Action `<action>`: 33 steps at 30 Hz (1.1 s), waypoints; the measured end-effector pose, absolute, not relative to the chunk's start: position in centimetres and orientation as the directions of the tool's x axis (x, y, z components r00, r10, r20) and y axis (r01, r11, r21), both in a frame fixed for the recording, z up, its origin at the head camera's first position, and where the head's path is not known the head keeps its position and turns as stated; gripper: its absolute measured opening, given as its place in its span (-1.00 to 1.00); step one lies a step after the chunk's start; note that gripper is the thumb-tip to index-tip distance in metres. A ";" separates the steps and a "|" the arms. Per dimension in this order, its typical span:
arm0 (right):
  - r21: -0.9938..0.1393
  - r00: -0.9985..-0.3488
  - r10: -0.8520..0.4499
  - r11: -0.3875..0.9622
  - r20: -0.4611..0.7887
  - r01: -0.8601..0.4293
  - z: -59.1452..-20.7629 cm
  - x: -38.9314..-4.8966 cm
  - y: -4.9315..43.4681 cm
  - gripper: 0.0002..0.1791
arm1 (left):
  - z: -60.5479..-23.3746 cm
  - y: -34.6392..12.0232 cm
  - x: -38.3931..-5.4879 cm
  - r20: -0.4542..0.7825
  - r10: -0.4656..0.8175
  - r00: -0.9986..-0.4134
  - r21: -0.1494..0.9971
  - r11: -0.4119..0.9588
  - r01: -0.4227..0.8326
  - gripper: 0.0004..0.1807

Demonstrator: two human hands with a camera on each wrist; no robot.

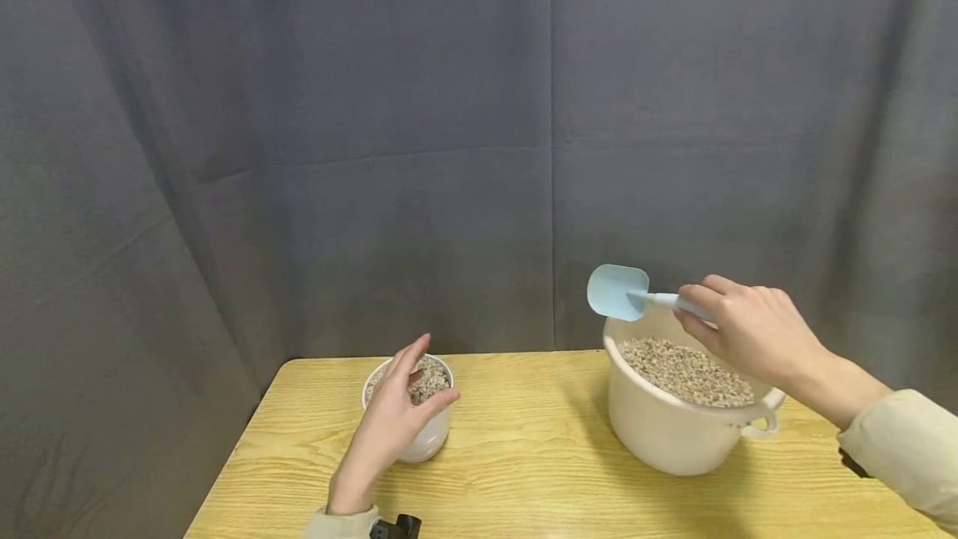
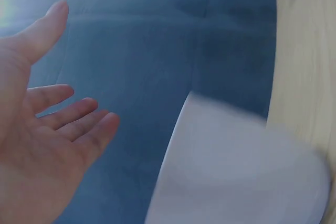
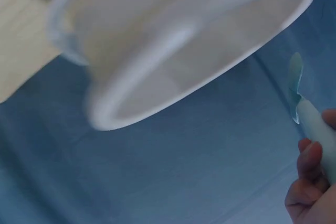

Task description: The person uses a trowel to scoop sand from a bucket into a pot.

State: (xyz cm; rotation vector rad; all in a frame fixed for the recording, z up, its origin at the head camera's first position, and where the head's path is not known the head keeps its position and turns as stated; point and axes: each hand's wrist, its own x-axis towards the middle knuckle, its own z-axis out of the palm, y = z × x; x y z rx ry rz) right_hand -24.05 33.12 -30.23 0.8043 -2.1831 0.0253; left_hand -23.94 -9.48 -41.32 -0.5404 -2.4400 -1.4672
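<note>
My right hand [image 1: 756, 331] grips the pale handle of a light blue scoop [image 1: 618, 293], held above the rim of a large white bucket [image 1: 659, 439]. Brownish grain [image 1: 684, 373] fills part of that bucket. In the right wrist view the scoop [image 3: 296, 82] and curled fingers [image 3: 310, 163] appear at the right. My left hand [image 1: 397, 414] hovers over a smaller white container [image 1: 427, 439] that also has grain inside. Its fingers are extended, thumb apart, and in the left wrist view the palm [image 2: 42, 140] holds nothing beside the white container wall [image 2: 236, 166].
Both containers stand on a light wooden table [image 1: 524, 439], the small one left and the bucket right. Dark grey curtain [image 1: 419, 148] hangs behind and to the left. A looped handle [image 1: 762, 424] sticks out from the bucket's right side.
</note>
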 end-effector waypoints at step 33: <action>0.106 -0.843 -0.477 0.879 0.250 -0.465 -31.3 -24.2 42.3 -0.80 | -44.6 8.2 -26.9 0.266 0.489 -0.831 0.849 0.289 0.442 -0.08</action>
